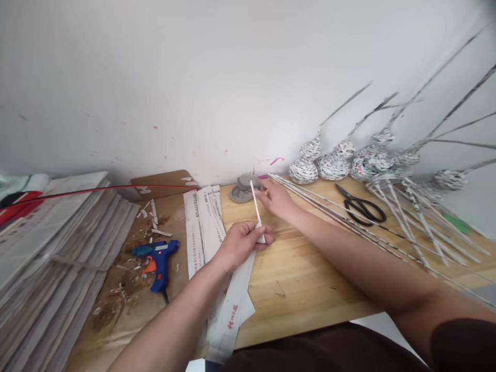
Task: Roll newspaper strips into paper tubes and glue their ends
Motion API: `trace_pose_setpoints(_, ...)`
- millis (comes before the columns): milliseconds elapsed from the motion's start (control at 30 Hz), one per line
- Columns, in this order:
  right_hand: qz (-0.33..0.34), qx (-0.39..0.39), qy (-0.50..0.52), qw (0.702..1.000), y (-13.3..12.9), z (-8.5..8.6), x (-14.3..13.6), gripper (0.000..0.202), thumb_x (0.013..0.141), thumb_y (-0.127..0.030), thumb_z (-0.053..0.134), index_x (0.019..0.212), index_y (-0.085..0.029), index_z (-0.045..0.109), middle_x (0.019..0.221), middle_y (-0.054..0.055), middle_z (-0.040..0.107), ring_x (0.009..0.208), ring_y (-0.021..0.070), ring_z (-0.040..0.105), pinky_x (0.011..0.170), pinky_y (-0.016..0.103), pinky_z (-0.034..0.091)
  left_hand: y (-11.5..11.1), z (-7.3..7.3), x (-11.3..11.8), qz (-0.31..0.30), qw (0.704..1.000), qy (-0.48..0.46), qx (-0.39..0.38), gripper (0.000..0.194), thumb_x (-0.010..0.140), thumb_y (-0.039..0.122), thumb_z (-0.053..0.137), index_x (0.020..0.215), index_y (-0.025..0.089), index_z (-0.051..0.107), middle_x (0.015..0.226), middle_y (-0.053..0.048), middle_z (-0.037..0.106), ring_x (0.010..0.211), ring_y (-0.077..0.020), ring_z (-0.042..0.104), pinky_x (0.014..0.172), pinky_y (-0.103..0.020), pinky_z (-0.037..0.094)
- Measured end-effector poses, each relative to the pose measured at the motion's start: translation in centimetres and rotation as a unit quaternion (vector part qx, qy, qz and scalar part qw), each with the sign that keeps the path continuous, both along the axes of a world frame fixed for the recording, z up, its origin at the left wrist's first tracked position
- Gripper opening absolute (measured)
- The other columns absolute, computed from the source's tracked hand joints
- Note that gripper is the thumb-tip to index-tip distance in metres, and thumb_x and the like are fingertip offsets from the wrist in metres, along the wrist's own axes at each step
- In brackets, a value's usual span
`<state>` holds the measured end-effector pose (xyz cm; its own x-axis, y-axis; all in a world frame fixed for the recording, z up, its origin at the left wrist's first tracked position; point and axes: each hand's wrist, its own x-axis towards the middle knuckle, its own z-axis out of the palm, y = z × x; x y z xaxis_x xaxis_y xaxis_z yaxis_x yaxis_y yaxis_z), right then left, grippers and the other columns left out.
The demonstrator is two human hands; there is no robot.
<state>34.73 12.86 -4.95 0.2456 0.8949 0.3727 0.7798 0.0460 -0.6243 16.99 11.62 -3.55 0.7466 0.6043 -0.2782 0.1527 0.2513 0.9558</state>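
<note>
My left hand (pixel 244 242) is closed on the lower end of a thin white paper roll (pixel 256 209), which tilts up and slightly left. A wider printed paper strip (pixel 237 294) runs from under that hand toward the front edge. Beyond the roll, my right hand (pixel 274 197) has its fingers bent at the rim of a round grey dish (pixel 241 194); what its fingertips hold, if anything, is hidden. Left of my left hand lie several printed paper strips (pixel 199 217).
A blue glue gun (pixel 163 261) lies among paper scraps, beside stacked newspapers (pixel 50 268). At the right are black scissors (pixel 362 206), long paper rods (pixel 329 209) and several woven gourd shapes (pixel 304 168) against the wall.
</note>
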Motion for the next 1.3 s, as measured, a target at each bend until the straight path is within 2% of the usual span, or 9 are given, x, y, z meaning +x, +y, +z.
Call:
trace_pose_setpoints(67, -0.032, -0.049, -0.131, 0.99, 2.1, -0.3, -0.1, 0.063, 0.089, -0.045, 0.049, 0.139, -0.008, 0.039, 0.13, 0.022, 0.049, 0.114, 0.0308, 0.05, 0.09, 0.039, 0.041, 0.1, 0.0, 0.0, 0.006, 1.0, -0.006, 0.001, 0.03, 0.078, 0.037, 0.065, 0.09, 0.01, 0.069, 0.08, -0.009, 0.072, 0.081, -0.0181, 0.066, 0.077, -0.031, 0.053)
trace_pose_setpoints(133, -0.028, -0.127, -0.215, 0.968, 4.1, -0.5, -0.6, 0.053, 0.092, -0.042, 0.044, 0.134, -0.009, 0.045, 0.13, 0.022, 0.05, 0.115, 0.033, 0.05, 0.089, 0.04, 0.042, 0.3, 0.0, -0.1, 0.01, 1.0, -0.01, 0.003, 0.03, 0.078, 0.037, 0.065, 0.09, 0.01, 0.069, 0.079, -0.009, 0.072, 0.081, -0.0184, 0.066, 0.077, -0.031, 0.053)
trace_pose_setpoints(367, -0.026, -0.175, -0.218, 0.96, 7.1, -0.2, -1.4, 0.053, 0.094, -0.053, 0.03, 0.105, -0.016, 0.065, 0.1, 0.017, 0.069, 0.095, 0.0294, 0.063, 0.079, 0.036, 0.044, 1.2, 0.0, -0.3, 0.026, 1.0, -0.013, 0.002, 0.03, 0.078, 0.036, 0.065, 0.09, 0.009, 0.068, 0.079, -0.01, 0.072, 0.083, -0.0192, 0.066, 0.074, -0.03, 0.053)
trace_pose_setpoints(533, -0.057, -0.082, -0.104, 0.99, 4.1, 0.9, -0.5, 0.062, 0.092, -0.06, 0.03, 0.111, -0.011, 0.063, 0.106, 0.019, 0.066, 0.102, 0.0272, 0.059, 0.086, 0.035, 0.041, 1.4, 0.0, -0.4, 0.029, 0.999, -0.023, 0.0, 0.029, 0.079, 0.036, 0.064, 0.092, 0.009, 0.067, 0.078, -0.009, 0.071, 0.081, -0.0185, 0.066, 0.073, -0.03, 0.053)
trace_pose_setpoints(600, -0.006, -0.017, -0.036, 0.999, 2.0, 1.6, -0.3, 0.053, 0.097, -0.048, 0.027, 0.104, -0.015, 0.067, 0.104, 0.014, 0.066, 0.102, 0.023, 0.058, 0.089, 0.034, 0.039, 1.3, 0.1, -0.4, 0.028, 0.999, -0.025, -0.002, 0.03, 0.079, 0.036, 0.064, 0.091, 0.009, 0.068, 0.078, -0.009, 0.071, 0.08, -0.0181, 0.066, 0.073, -0.031, 0.053)
trace_pose_setpoints(667, 0.06, -0.04, 0.107, 0.992, -0.2, 2.1, -0.5, 0.049, 0.097, -0.044, 0.031, 0.095, -0.014, 0.07, 0.097, 0.011, 0.067, 0.088, 0.0188, 0.061, 0.078, 0.03, 0.043, 1.3, 0.0, -0.4, 0.023, 0.999, -0.026, -0.003, 0.03, 0.079, 0.037, 0.064, 0.091, 0.01, 0.068, 0.078, -0.009, 0.071, 0.079, -0.0179, 0.066, 0.074, -0.031, 0.053)
trace_pose_setpoints(833, 0.266, -0.219, 0.42, 0.839, -4.2, 1.9, -1.4, 0.044, 0.086, -0.047, 0.056, 0.113, -0.013, 0.064, 0.068, 0.003, 0.064, 0.053, 0.0108, 0.057, 0.052, 0.023, 0.041, 1.1, -0.2, -0.4, -0.01, 0.999, -0.036, 0.007, 0.03, 0.077, 0.038, 0.066, 0.09, 0.011, 0.07, 0.083, -0.009, 0.072, 0.083, -0.0195, 0.066, 0.075, -0.032, 0.053)
trace_pose_setpoints(1200, 0.096, -0.111, 0.516, 0.844, -5.1, 1.1, -2.2, 0.029, 0.059, -0.035, 0.081, 0.062, -0.012, 0.063, 0.046, -0.006, 0.048, 0.039, 0.0029, 0.033, 0.038, 0.02, 0.019, 0.5, -1.0, -0.2, -0.049, 0.999, 0.004, 0.009, 0.035, 0.077, 0.042, 0.066, 0.093, 0.012, 0.07, 0.082, -0.009, 0.072, 0.083, -0.02, 0.067, 0.08, -0.035, 0.052)
trace_pose_setpoints(1300, 0.115, -0.129, 0.509, 0.843, -5.2, 1.1, -1.8, 0.03, 0.063, -0.038, 0.079, 0.065, -0.013, 0.062, 0.047, -0.006, 0.049, 0.04, 0.0036, 0.036, 0.039, 0.02, 0.021, 0.5, -1.0, -0.2, -0.054, 0.998, 0.002, 0.013, 0.034, 0.078, 0.042, 0.064, 0.091, 0.011, 0.07, 0.082, -0.009, 0.072, 0.082, -0.0198, 0.067, 0.08, -0.035, 0.052)
